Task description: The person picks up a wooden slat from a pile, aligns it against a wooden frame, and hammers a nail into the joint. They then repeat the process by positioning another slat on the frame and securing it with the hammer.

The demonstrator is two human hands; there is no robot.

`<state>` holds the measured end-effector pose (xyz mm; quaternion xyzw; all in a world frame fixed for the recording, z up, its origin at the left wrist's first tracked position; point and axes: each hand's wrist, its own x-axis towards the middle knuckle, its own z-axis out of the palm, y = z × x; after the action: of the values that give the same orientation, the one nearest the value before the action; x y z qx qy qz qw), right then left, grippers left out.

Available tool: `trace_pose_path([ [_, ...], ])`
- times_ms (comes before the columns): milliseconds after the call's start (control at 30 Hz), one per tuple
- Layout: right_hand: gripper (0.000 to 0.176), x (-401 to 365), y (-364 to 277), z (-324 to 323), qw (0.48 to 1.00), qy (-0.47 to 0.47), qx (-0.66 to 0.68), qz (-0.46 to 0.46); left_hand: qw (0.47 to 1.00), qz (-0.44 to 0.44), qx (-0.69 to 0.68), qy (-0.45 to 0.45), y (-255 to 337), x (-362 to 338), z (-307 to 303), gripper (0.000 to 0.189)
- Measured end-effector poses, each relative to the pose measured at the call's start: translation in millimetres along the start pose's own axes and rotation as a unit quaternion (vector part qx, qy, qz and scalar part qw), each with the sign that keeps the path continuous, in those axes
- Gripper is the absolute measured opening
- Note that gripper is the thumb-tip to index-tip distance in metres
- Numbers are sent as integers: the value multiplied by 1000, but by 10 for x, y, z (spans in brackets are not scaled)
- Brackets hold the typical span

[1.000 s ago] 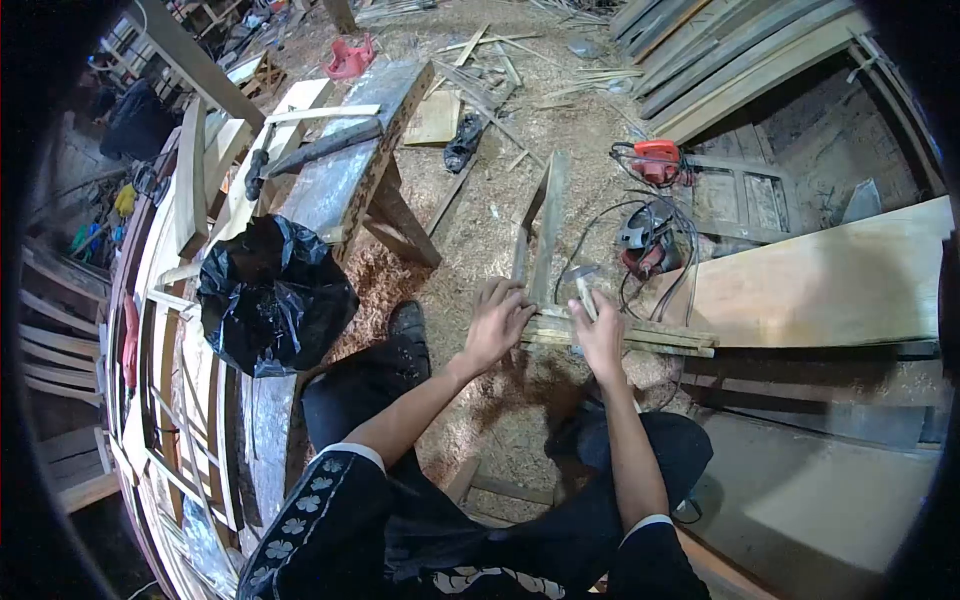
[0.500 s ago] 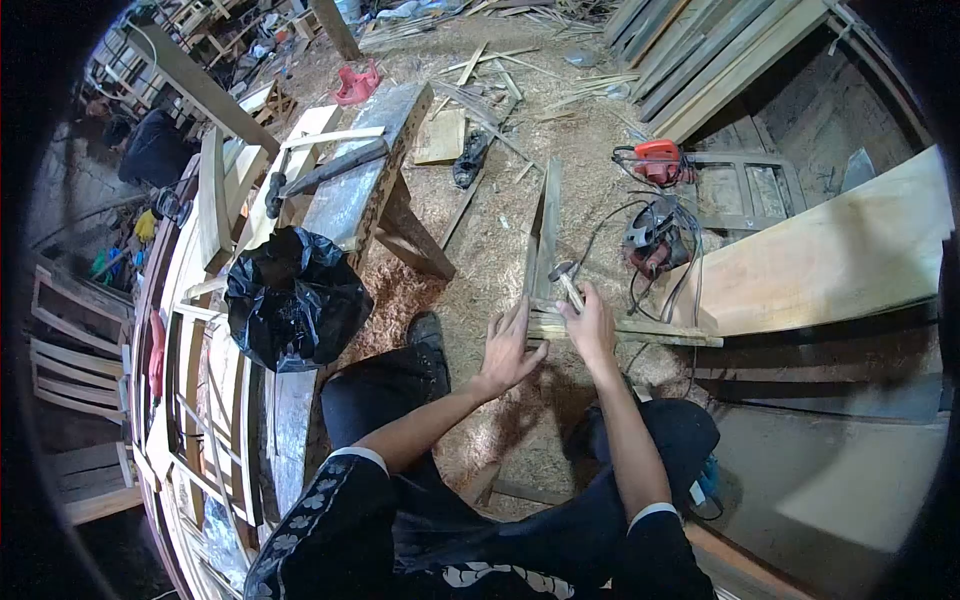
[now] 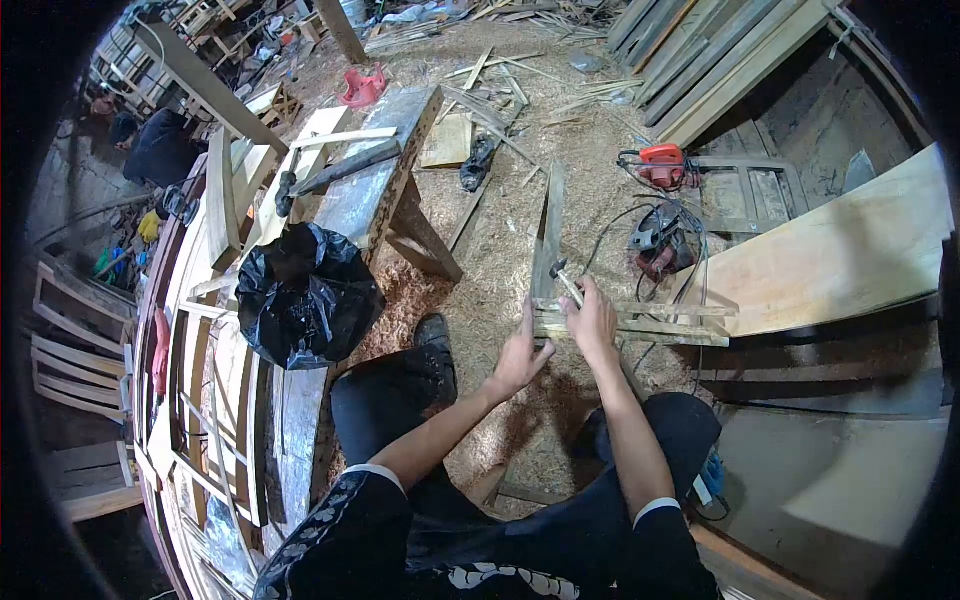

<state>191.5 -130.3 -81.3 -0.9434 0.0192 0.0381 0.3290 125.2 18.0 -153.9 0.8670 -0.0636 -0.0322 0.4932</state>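
Note:
My right hand [image 3: 594,322] is closed around the handle of a hammer [image 3: 568,281], its metal head pointing up and away, just above a wooden frame [image 3: 660,322]. Narrow parallel strips make up this frame's near side, and a longer board [image 3: 549,225] runs away from me at its left end. At that left corner my left hand [image 3: 519,358] grips the wood, fingers along the outer edge and thumb stuck out toward the right. Whatever lies under the right hand is hidden, and no nail can be made out.
A black plastic bag [image 3: 305,300] sits on the bench [image 3: 375,200] at left. To the right lie a red power tool [image 3: 662,166], a corded dark tool [image 3: 660,240] and a wide board [image 3: 830,245]. Shavings cover the floor. Another person [image 3: 160,148] crouches at far left.
The view has shifted slightly, so most things sit a little farther right. My left hand has turned more side-on at the frame's corner. The hammer head has tilted slightly.

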Motion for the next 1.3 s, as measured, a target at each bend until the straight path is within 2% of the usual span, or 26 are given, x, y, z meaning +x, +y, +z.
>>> trace_pose_path([
  [67,42,-29,-47,10,1000,11,-23,0,1000,-9,-19,6,-52,-36,4,102],
  [133,42,-45,-36,-6,1000,15,-24,-3,999,37,17,16,-80,-14,26,104],
  [233,40,-35,-8,-24,1000,23,-20,0,999,30,-24,14,-52,-18,79,104],
  [400,40,-85,-42,-53,999,24,-25,1,999,30,-15,19,-55,-31,37,101],
  [467,41,-72,-46,-38,999,9,-20,31,999,33,-3,24,-51,-26,44,100],
  [600,42,-35,-32,3,999,9,-25,18,999,27,2,31,-45,-13,28,101],
  [667,43,-28,-97,-38,998,-21,-25,52,999,33,3,35,-56,-6,32,101],
  [767,45,-15,-49,-23,998,-17,-30,43,1000,16,-2,25,-71,12,16,96],
  [833,46,-18,-50,-35,999,-12,-35,39,995,60,-53,67,48,25,-51,77],
  [867,46,-27,-44,-50,999,-5,-39,34,995,60,-54,66,86,54,-63,77],
  [933,46,-54,-55,-59,999,6,-41,25,977,-78,-192,57,95,125,-47,59],
  [967,46,-65,-58,-53,999,17,-42,16,980,-34,-135,141,76,173,13,50],
  [1000,46,-67,-48,-39,999,17,-43,18,980,-35,-136,139,99,213,-25,50],
  [1067,46,-62,-22,-15,999,29,-44,0,964,-145,-212,73,130,285,-124,49],
  [1133,45,-61,-39,-28,999,13,-51,13,968,-144,-186,86,94,320,-153,45],
  [1200,45,-37,-41,-37,998,-1,-60,22,991,-105,-64,49,-44,396,-141,43],
  [1233,44,-42,-29,-33,998,9,-60,5,991,-105,-66,50,-61,409,-131,43],
  [1300,43,-50,27,-10,998,17,-63,-11,992,-102,64,35,-75,416,-92,45],
])
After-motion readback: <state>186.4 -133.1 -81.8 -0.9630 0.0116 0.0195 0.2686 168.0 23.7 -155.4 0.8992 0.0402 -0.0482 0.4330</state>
